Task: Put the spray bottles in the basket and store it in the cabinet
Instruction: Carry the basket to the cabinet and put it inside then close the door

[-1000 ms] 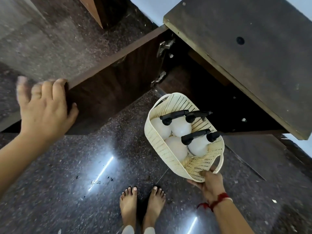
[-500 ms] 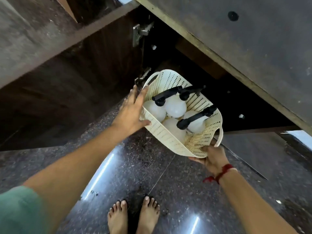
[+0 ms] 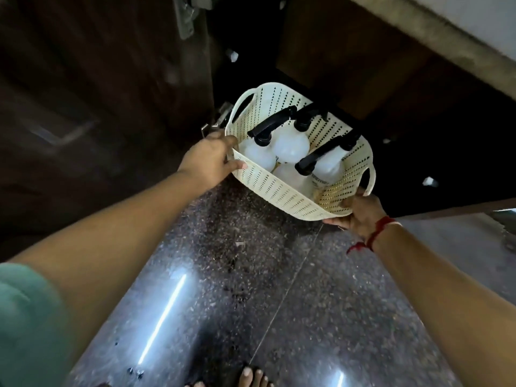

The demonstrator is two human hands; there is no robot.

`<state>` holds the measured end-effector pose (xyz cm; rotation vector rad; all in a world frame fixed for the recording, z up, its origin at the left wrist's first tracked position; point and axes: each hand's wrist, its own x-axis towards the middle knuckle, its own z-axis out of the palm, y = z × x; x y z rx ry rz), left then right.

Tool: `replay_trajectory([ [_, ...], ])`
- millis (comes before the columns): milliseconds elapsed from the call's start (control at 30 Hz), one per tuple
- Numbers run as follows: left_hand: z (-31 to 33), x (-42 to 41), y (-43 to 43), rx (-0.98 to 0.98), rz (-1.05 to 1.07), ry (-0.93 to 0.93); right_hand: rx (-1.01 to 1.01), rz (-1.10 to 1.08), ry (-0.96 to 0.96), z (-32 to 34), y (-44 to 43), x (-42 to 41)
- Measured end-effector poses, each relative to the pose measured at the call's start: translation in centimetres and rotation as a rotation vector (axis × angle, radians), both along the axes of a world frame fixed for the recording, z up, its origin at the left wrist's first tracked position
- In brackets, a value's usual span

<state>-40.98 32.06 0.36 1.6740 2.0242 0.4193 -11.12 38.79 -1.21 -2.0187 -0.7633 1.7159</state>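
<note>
Now both hands hold the basket (image 3: 282, 191); a second ago the left hand (image 3: 208, 160) was on the cabinet door (image 3: 97, 88), and then it came over to the basket's side. Since then the basket has also gone closer to the dark opening of the cabinet (image 3: 418, 141).

The left hand is closed over the basket's rim on the side nearest the door, with the thumb on the outside wall. The right hand (image 3: 360, 212) is closed on the basket's near corner, just under its loop handle, and a red thread (image 3: 371, 238) sits on that wrist. The basket is up in the air, above the shiny floor (image 3: 251, 289), and its far edge is right at the mouth of the cabinet.

All the spray bottles (image 3: 290, 145) look to be inside the basket already, white with black tops. I count about four, but they crowd each other, so I am not sure. So I think the first part is done.

What is left is to push the basket into the cabinet, set it down, let go, and most likely shut the door.
</note>
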Motion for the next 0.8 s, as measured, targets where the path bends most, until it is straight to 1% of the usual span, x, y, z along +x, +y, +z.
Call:
replay_trajectory([
  [200, -1.8, 0.3, 2.2, 0.008, 0.049, 0.009, 0.033, -0.054, 0.013, -1.3, 2.5, 0.3],
  [400, -1.9, 0.9, 4.7, 0.017, 0.087, 0.07, 0.051, 0.005, 0.001, -0.6, 5.4, 0.0],
  [633, -1.4, 1.8, 8.7, -0.009, 0.064, 0.121, 0.05, -0.016, 0.02, 0.1, 8.4, 0.2],
  [800, -2.0, 2.4, 10.7, 0.027, 0.069, 0.153, 0.034, 0.036, 0.017, 0.6, 10.5, 0.2],
])
